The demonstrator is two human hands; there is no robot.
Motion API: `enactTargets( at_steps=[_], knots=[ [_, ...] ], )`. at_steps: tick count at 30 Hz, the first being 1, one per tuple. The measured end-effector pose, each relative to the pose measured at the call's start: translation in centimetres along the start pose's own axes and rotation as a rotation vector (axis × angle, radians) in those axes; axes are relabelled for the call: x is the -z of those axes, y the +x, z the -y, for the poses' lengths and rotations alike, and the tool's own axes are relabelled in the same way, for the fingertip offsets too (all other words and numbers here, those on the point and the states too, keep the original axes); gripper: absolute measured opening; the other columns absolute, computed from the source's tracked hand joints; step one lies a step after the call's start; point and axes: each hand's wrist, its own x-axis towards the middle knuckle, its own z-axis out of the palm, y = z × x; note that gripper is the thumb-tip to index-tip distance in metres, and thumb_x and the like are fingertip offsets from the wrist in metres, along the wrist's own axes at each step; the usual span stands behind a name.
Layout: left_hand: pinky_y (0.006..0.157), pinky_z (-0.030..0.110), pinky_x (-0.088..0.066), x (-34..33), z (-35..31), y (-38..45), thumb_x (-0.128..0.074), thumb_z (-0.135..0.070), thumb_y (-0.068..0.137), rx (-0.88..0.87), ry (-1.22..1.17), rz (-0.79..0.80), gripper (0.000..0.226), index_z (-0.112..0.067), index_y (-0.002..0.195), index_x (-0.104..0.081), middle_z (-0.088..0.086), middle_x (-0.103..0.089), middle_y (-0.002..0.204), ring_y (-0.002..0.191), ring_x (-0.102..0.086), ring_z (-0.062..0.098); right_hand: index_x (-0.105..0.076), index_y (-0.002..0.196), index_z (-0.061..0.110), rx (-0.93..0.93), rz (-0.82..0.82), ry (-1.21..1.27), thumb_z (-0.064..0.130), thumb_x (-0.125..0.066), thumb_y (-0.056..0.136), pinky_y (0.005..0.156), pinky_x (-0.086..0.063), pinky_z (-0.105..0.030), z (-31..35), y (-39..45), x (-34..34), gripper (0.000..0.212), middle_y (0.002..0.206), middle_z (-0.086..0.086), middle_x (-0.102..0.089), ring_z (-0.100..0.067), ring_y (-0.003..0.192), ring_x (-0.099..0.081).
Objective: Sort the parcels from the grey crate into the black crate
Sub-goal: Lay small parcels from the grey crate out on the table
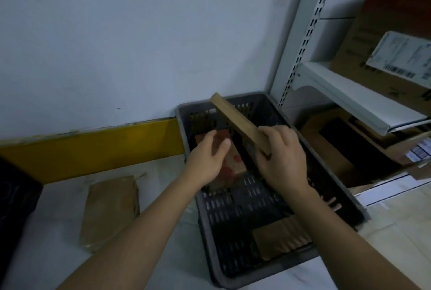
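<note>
Brown cardboard fills my right hand (283, 156): the fingers curl round the near end of a flat parcel (235, 118), held on edge and tilted so its far end rises over the back rim of the grey crate (186, 135). I judge that tilt to be the easy way to draw a thin packet up past the crate wall. My left hand (207, 159) hovers just beside it, fingers loosely spread and gripping nothing, directly above a red-printed parcel (229, 166) lying on the slotted crate floor; whether the fingertips touch that parcel I cannot tell. It looks poised either to steady the lifted one or to take the next.

Nearer me in the same crate lies a corrugated parcel (281, 238), and a few pale edges show along the right wall, half lost behind my forearm. On the pale floor left of the crate rests a paper-wrapped parcel (110, 210), apart from everything else.

At the far left edge a dark mass (14, 198) is cut off by the frame; I take it for the black crate, though too little shows to be sure. Shelving (354, 93) on the right carries cardboard boxes (384, 33), their labels too blurred to read.
</note>
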Motion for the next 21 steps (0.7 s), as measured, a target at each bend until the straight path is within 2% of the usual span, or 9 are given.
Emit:
enactTargets(
  at_steps=[2,4,7,10,12,16,19,21],
  knots=[
    [0.111,0.049,-0.052,1.1,-1.0,0.0,-0.052,-0.081,0.092,0.107,-0.375,-0.071,0.08,-0.032,0.154,-0.047,-0.005,-0.062,0.148,0.132,-0.062,0.019,-0.069,0.129,0.005,0.132,-0.061,0.023,0.018,-0.075,0.091,0.086,-0.052,-0.043,2.0,-0.8,-0.9,0.04,0.122,-0.013,-0.065,-0.033,0.107,-0.061],
    [0.1,0.049,-0.061,2.4,-1.5,-0.3,-0.067,-0.067,0.094,0.139,-0.64,-0.129,0.059,-0.032,0.141,-0.057,-0.003,-0.074,0.133,0.119,-0.072,0.02,-0.067,0.13,0.005,0.231,-0.081,0.055,0.023,-0.068,0.094,0.088,-0.053,-0.046,4.0,-1.7,-2.0,0.04,0.123,-0.016,-0.066,-0.035,0.109,-0.061],
    [0.09,0.048,-0.065,4.0,-1.5,-0.8,-0.074,-0.033,0.1,0.134,-0.656,-0.225,0.04,-0.026,0.137,-0.061,-0.005,-0.078,0.123,0.111,-0.076,0.017,-0.059,0.139,0.011,0.323,-0.04,0.09,0.022,-0.079,0.092,0.098,-0.052,-0.046,6.1,-2.9,-3.2,0.053,0.132,-0.013,-0.063,-0.03,0.118,-0.058],
    [0.092,0.05,-0.064,5.7,-0.4,-1.1,-0.074,-0.025,0.097,0.165,-0.6,-0.298,0.037,-0.024,0.132,-0.063,-0.005,-0.079,0.12,0.108,-0.077,0.016,-0.062,0.146,0.012,0.366,0.099,0.181,0.043,-0.08,0.095,0.101,-0.053,-0.044,6.8,-3.2,-3.5,0.062,0.14,-0.008,-0.062,-0.027,0.122,-0.06],
    [0.091,0.052,-0.064,7.2,0.4,-1.6,-0.074,-0.026,0.096,0.177,-0.574,-0.331,0.037,-0.025,0.131,-0.065,-0.006,-0.079,0.117,0.107,-0.077,0.017,-0.062,0.147,0.013,0.315,0.169,0.249,0.055,-0.074,0.098,0.103,-0.053,-0.047,7.0,-2.7,-3.5,0.066,0.144,-0.006,-0.062,-0.027,0.126,-0.06],
    [0.091,0.051,-0.064,10.0,1.3,-3.2,-0.068,-0.024,0.103,0.168,-0.518,-0.382,0.029,-0.026,0.131,-0.068,-0.007,-0.08,0.116,0.104,-0.078,0.017,-0.062,0.147,0.015,0.13,0.184,0.32,0.061,-0.061,0.101,0.111,-0.05,-0.051,7.9,-0.6,-3.3,0.065,0.15,-0.002,-0.057,-0.023,0.139,-0.052],
    [0.09,0.048,-0.064,11.8,2.1,-4.9,-0.063,-0.022,0.107,0.177,-0.541,-0.392,0.029,-0.028,0.135,-0.067,-0.007,-0.08,0.117,0.106,-0.077,0.017,-0.05,0.157,0.027,-0.057,0.279,0.35,0.064,-0.056,0.101,0.115,-0.047,-0.045,10.2,0.4,-3.8,0.068,0.157,0.003,-0.049,-0.018,0.145,-0.042],
    [0.088,0.046,-0.064,12.9,2.9,-6.1,-0.062,-0.023,0.108,0.187,-0.549,-0.4,0.031,-0.029,0.138,-0.066,-0.006,-0.079,0.12,0.109,-0.077,0.018,-0.035,0.166,0.03,-0.148,0.372,0.45,0.058,-0.061,0.102,0.113,-0.044,-0.035,12.2,0.4,-4.7,0.075,0.162,0.004,-0.046,-0.017,0.146,-0.045]
  ],
)
